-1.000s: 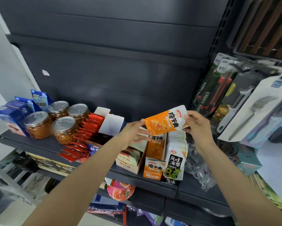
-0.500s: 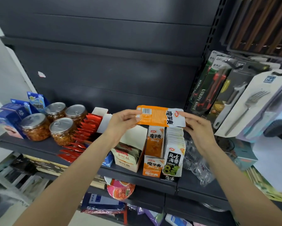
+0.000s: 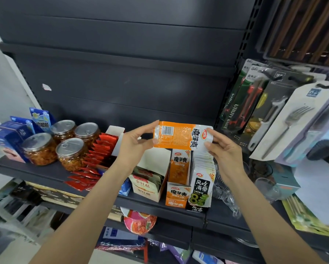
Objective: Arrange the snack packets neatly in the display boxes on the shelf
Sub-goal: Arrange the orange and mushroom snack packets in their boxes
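An orange and white snack packet (image 3: pixel 180 136) is held level above the display boxes, barcode side toward me. My left hand (image 3: pixel 135 141) pinches its left end and my right hand (image 3: pixel 222 149) pinches its right end. Below it stands an orange display box (image 3: pixel 177 195) with an orange packet upright inside. To its right a black and white display box (image 3: pixel 199 193) is packed with white packets. Left of them sits a cream display box (image 3: pixel 150 187) with brown packets lying low in it.
The dark shelf (image 3: pixel 45 174) also carries several jars (image 3: pixel 70 153), spilled red sachets (image 3: pixel 95 161) and blue cartons (image 3: pixel 9 138). Crumpled clear plastic (image 3: pixel 224 193) lies right of the boxes. Packaged knives and forks (image 3: pixel 285 121) hang at right. A lower shelf holds a bowl (image 3: pixel 139 221).
The packet has turned from tilted, front side showing, to level with its barcode side toward me. My left hand has moved up and taken its left end.
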